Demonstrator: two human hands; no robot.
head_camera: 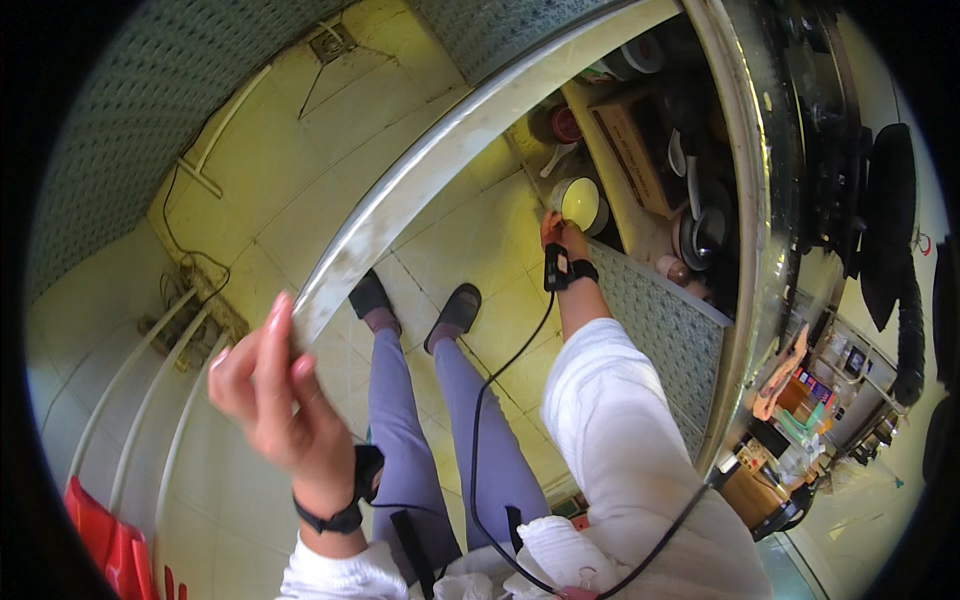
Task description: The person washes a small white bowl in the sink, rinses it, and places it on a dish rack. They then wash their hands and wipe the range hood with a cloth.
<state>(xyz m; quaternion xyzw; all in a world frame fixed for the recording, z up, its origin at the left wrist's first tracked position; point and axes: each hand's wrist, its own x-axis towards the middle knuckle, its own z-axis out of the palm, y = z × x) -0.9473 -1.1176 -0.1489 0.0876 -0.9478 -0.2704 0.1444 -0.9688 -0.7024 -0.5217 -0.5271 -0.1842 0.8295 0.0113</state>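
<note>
My left hand (281, 397) pinches the free edge of an open cabinet door (390, 202) between thumb and fingers. The door's pale edge curves across the view. Low in the cabinet, my right hand (564, 234) is closed on the near side of a round bowl (580, 204) with a pale, yellow-lit inside. My fingers partly cover its rim. Close behind it shows the side of another round vessel (598, 217), mostly hidden. A white spoon (558, 160) lies just beyond the bowl, near a jar with a red lid (565, 124).
A cabinet shelf (637, 238) bears a cardboard box (634, 154), ladles (691, 180) and a pan (705, 232). Above is a countertop with bottles and a cutting board (756, 495); a cleaver (885, 225) hangs on the wall. White pipes (142, 390) stand at left. A black cable (480, 427) runs from my right wrist.
</note>
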